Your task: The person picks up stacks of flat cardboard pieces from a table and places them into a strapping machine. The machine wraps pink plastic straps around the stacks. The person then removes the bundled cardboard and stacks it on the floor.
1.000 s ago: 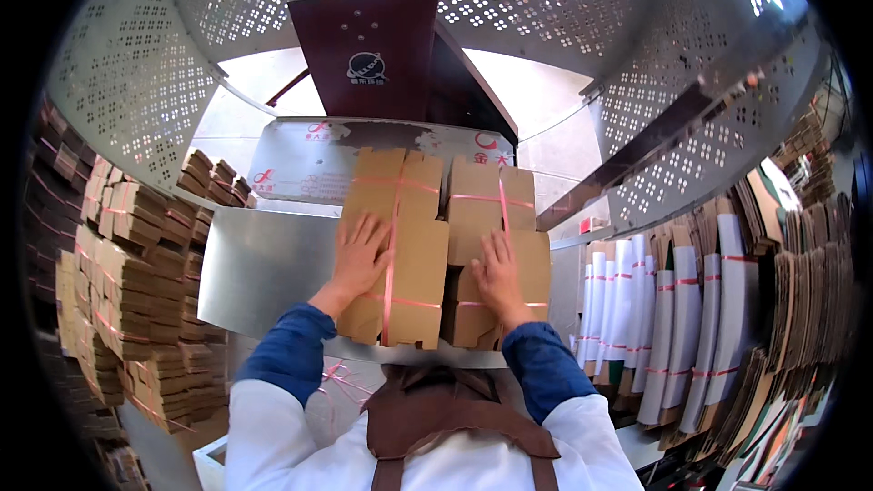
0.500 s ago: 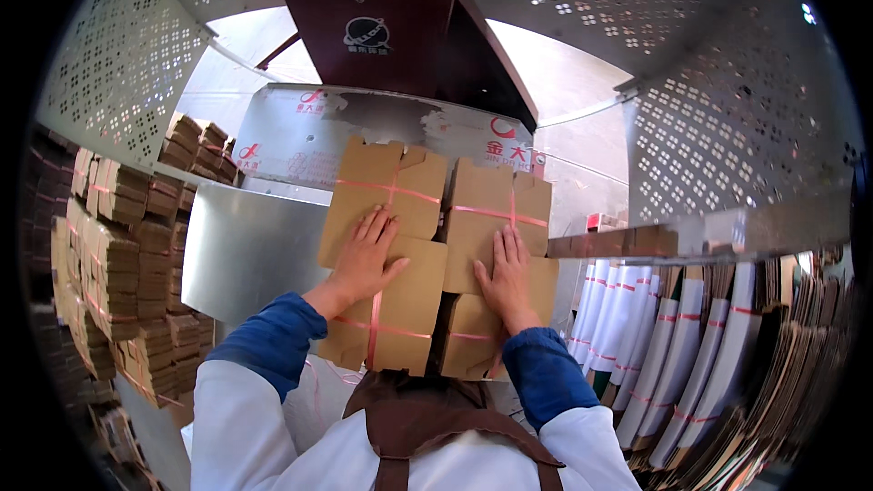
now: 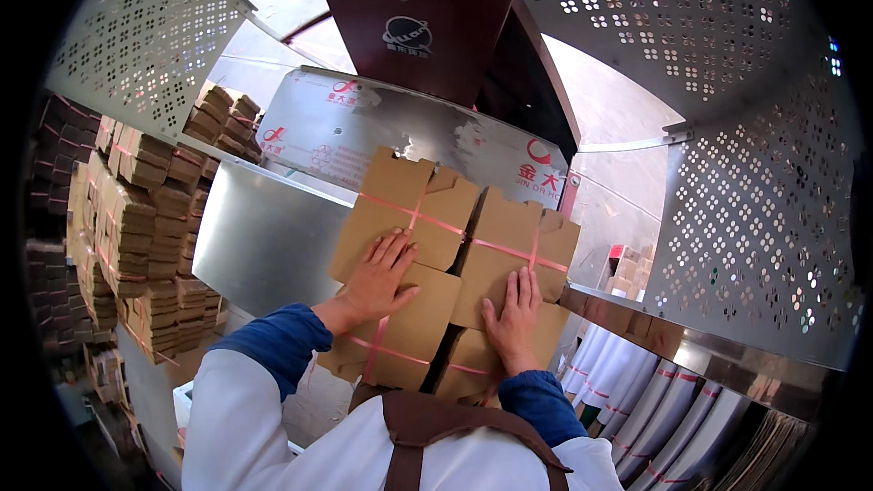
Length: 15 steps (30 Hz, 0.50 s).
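Observation:
Several bundles of folded brown cardboard, tied crosswise with pink strap, lie close together in front of me. My left hand [image 3: 377, 282] rests flat across the far left bundle [image 3: 389, 198] and the near left bundle [image 3: 427, 300], fingers stretched forward. On the far right bundle [image 3: 500, 218] lies my right hand [image 3: 516, 318], palm down, its fingertips beside the strap. A near right bundle [image 3: 480, 353] sits partly under my right wrist. A dark gap runs between the left and right bundles. Neither hand is wrapped round anything.
A bare metal plate [image 3: 259, 236] lies left of the bundles; a metal panel [image 3: 309, 127] and dark red machine cover [image 3: 427, 27] stand beyond. Perforated guards [image 3: 746, 245] curve round. Cardboard stacks [image 3: 127, 227] rise at left; white strapped bundles [image 3: 637, 400] stand at right below a metal rail [image 3: 673, 332].
The whole view has tilted and shifted, so the machine and bundles appear turned clockwise. Both hands stay flat on the same bundles, with little visible movement against them.

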Available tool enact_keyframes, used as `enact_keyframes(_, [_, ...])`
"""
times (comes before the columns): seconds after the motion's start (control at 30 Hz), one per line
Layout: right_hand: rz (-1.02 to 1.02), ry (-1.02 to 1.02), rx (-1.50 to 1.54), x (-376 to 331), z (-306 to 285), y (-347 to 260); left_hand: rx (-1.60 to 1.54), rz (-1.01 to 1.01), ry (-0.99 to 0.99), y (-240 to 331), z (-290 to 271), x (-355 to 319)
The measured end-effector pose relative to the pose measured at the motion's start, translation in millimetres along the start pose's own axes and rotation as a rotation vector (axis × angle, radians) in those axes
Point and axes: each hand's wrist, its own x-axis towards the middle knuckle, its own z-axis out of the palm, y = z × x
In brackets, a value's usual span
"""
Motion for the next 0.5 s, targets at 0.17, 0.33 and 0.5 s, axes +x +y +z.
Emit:
enact_keyframes(0.17, [0.016,-0.001,0.008,0.8,0.0,-0.8,-0.031,0.01,0.009,-1.6,-1.6,3.7])
enact_keyframes(0.33, [0.03,-0.023,-0.01,2.3,-3.4,-3.2,-0.048,0.029,0.029,-5.1,1.5,4.3])
enact_keyframes(0.5, [0.023,-0.031,-0.049,3.4,-7.4,-7.9,-0.069,0.009,0.013,-6.0,2.3,4.2])
